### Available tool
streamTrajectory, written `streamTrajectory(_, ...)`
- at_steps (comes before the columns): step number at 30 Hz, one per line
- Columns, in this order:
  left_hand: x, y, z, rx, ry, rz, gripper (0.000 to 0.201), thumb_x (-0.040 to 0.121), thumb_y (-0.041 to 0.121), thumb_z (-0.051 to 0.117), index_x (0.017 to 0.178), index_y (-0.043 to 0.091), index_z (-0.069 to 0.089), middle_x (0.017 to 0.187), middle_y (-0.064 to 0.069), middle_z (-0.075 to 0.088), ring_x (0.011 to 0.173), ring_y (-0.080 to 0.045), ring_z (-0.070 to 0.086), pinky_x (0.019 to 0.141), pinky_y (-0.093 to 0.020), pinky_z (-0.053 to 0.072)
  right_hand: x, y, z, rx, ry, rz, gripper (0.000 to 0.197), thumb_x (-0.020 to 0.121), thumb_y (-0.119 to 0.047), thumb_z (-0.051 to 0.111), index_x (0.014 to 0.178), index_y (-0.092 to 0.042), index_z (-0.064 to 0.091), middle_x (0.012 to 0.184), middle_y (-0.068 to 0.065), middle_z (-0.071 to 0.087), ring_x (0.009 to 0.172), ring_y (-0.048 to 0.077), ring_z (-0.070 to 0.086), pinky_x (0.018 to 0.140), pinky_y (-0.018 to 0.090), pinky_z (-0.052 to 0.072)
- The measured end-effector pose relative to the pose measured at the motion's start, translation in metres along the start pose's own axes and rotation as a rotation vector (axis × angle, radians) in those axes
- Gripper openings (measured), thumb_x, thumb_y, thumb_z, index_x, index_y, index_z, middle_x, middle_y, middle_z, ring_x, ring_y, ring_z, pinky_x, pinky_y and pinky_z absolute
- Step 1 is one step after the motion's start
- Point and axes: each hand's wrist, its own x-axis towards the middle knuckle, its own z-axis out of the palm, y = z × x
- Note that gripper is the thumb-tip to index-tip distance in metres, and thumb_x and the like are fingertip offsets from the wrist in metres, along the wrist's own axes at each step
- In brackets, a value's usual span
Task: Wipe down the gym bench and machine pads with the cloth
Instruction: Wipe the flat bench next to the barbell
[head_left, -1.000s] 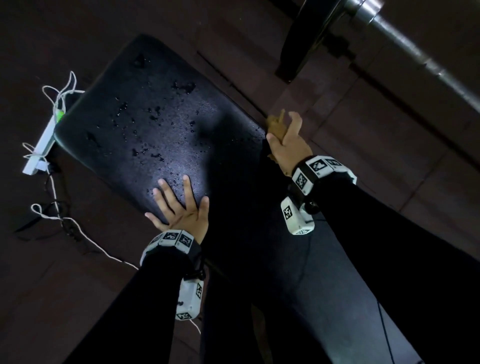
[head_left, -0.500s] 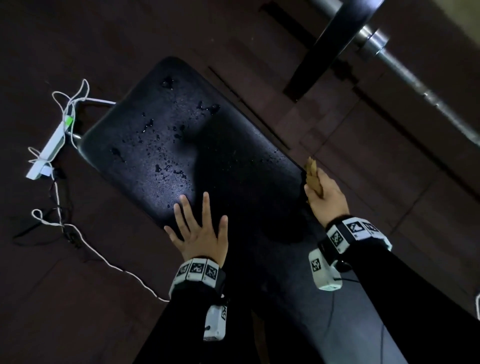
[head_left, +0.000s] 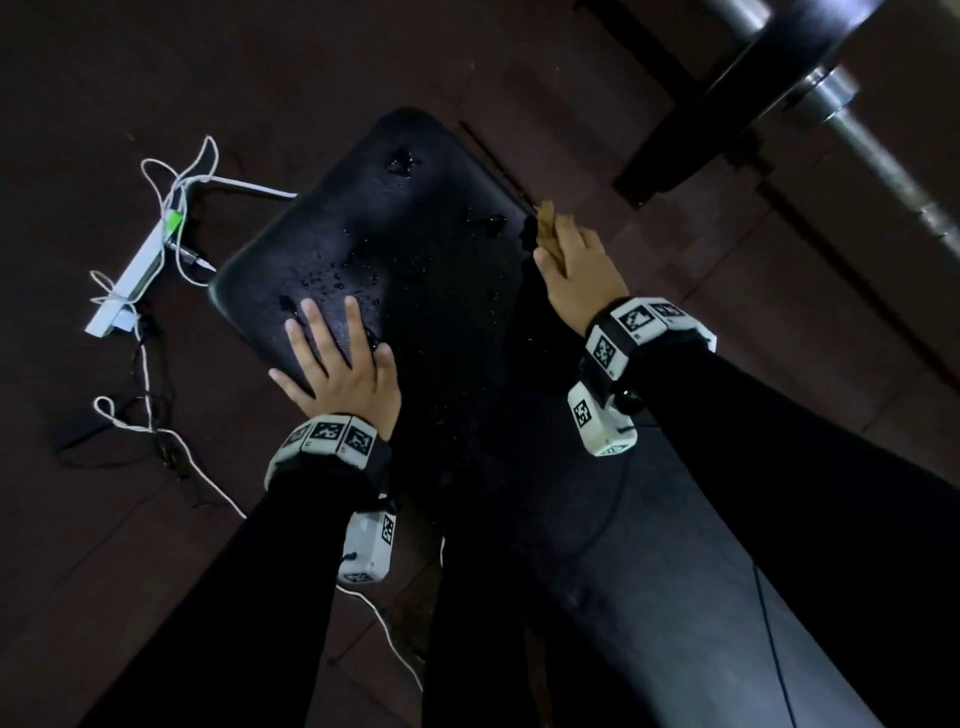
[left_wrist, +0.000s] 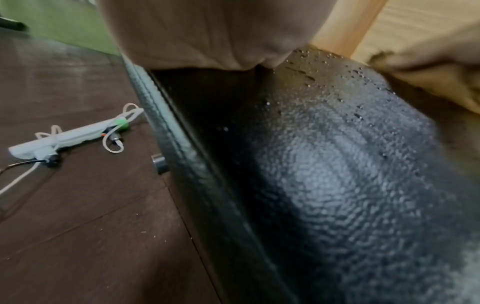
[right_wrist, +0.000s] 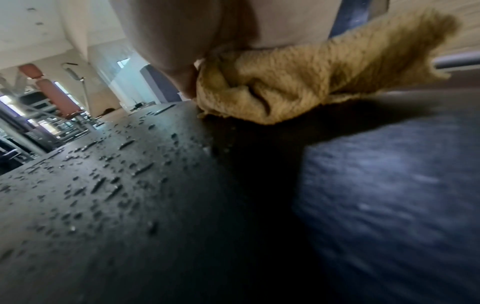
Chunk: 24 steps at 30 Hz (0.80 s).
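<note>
On the floor at far left we see a white power strip (head_left: 136, 270) tangled in white cables (head_left: 171, 452). Next, our left hand (head_left: 337, 364) lies flat on the counter (head_left: 415, 249), its fingers (head_left: 316, 332) straight and spread, holding nothing, among scattered water droplets (head_left: 337, 280). Further right, our right hand (head_left: 582, 270) has its fingers curled around the tan cloth (right_wrist: 298, 82), which is bunched and touching the counter's right edge. A steel barbell (head_left: 883, 156) crosses the upper right.
</note>
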Motion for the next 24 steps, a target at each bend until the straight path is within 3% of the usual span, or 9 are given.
streamTrajectory(2, 0.004, -0.004, 0.001, -0.046, -0.061, -0.006, 0.060, 0.094, 0.049, 0.014, 0.139, 0.044, -0.025, 0.157, 0.001, -0.024, 0.144, -0.020, -0.021, 0.110, -0.058, -0.011, 0.009, -0.016, 0.005, -0.088, 0.026, -0.073, 0.051, 0.098, -0.031, 0.041, 0.144, -0.012, 0.029, 0.150, 0.012, 0.027, 0.132, 0.032, 0.035, 0.107, 0.036, 0.027)
streamTrajectory(4, 0.009, -0.008, 0.002, -0.067, -0.106, -0.022, 0.059, 0.090, 0.051, 0.008, 0.130, 0.050, -0.036, 0.153, 0.005, -0.033, 0.140, -0.016, -0.029, 0.108, -0.056, -0.016, 0.015, -0.031, 0.013, -0.215, 0.037, -0.157, 0.051, 0.098, -0.032, 0.039, 0.144, -0.014, 0.030, 0.154, 0.011, 0.020, 0.138, 0.032, 0.025, 0.113, 0.043, 0.017)
streamTrajectory(8, 0.011, -0.010, 0.003, -0.078, -0.116, -0.014, 0.058, 0.087, 0.054, 0.003, 0.126, 0.055, -0.040, 0.151, 0.008, -0.035, 0.138, -0.013, -0.032, 0.107, -0.054, -0.019, -0.001, -0.042, 0.034, -0.428, -0.030, -0.430, 0.051, 0.097, -0.032, 0.036, 0.144, -0.014, 0.032, 0.156, 0.013, 0.015, 0.143, 0.037, 0.011, 0.115, 0.051, 0.008)
streamTrajectory(13, 0.011, -0.009, 0.001, -0.089, -0.112, -0.018, 0.059, 0.092, 0.052, 0.009, 0.127, 0.056, -0.038, 0.154, 0.007, -0.030, 0.141, -0.014, -0.027, 0.108, -0.055, -0.016, -0.086, -0.008, 0.060, -0.360, -0.176, -0.714, 0.052, 0.089, -0.021, 0.055, 0.140, -0.014, 0.043, 0.150, 0.013, 0.032, 0.139, 0.038, 0.026, 0.113, 0.051, 0.021)
streamTrajectory(15, 0.010, -0.008, -0.001, -0.081, -0.139, -0.018, 0.059, 0.093, 0.051, 0.010, 0.127, 0.054, -0.038, 0.153, 0.007, -0.032, 0.140, -0.015, -0.029, 0.108, -0.055, -0.016, -0.113, 0.021, 0.054, -0.402, -0.202, -0.763, 0.049, 0.091, -0.022, 0.051, 0.139, -0.018, 0.044, 0.149, 0.009, 0.034, 0.138, 0.035, 0.030, 0.112, 0.051, 0.026)
streamTrajectory(17, 0.010, -0.007, -0.003, -0.072, -0.163, -0.021, 0.058, 0.093, 0.050, 0.009, 0.129, 0.051, -0.037, 0.152, 0.006, -0.034, 0.140, -0.016, -0.030, 0.108, -0.055, -0.017, -0.119, 0.050, 0.040, -0.434, -0.168, -0.743, 0.049, 0.091, -0.020, 0.048, 0.139, -0.021, 0.043, 0.149, 0.009, 0.036, 0.135, 0.035, 0.034, 0.109, 0.052, 0.026)
streamTrajectory(20, 0.009, -0.004, -0.008, -0.059, -0.193, -0.026, 0.058, 0.094, 0.049, 0.010, 0.131, 0.047, -0.034, 0.152, 0.004, -0.035, 0.140, -0.018, -0.031, 0.109, -0.056, -0.015, -0.104, 0.073, 0.022, -0.423, -0.085, -0.585, 0.059, 0.084, -0.007, 0.061, 0.139, -0.019, 0.043, 0.149, 0.012, 0.034, 0.135, 0.036, 0.033, 0.108, 0.053, 0.023)
streamTrajectory(24, 0.008, -0.001, -0.012, -0.060, -0.204, -0.030, 0.057, 0.096, 0.048, 0.012, 0.134, 0.045, -0.030, 0.153, 0.002, -0.033, 0.141, -0.019, -0.029, 0.110, -0.056, -0.015, -0.062, 0.050, 0.012, -0.316, 0.016, -0.387, 0.048, 0.094, -0.026, 0.037, 0.141, -0.021, 0.039, 0.152, 0.011, 0.028, 0.139, 0.036, 0.025, 0.111, 0.052, 0.019)
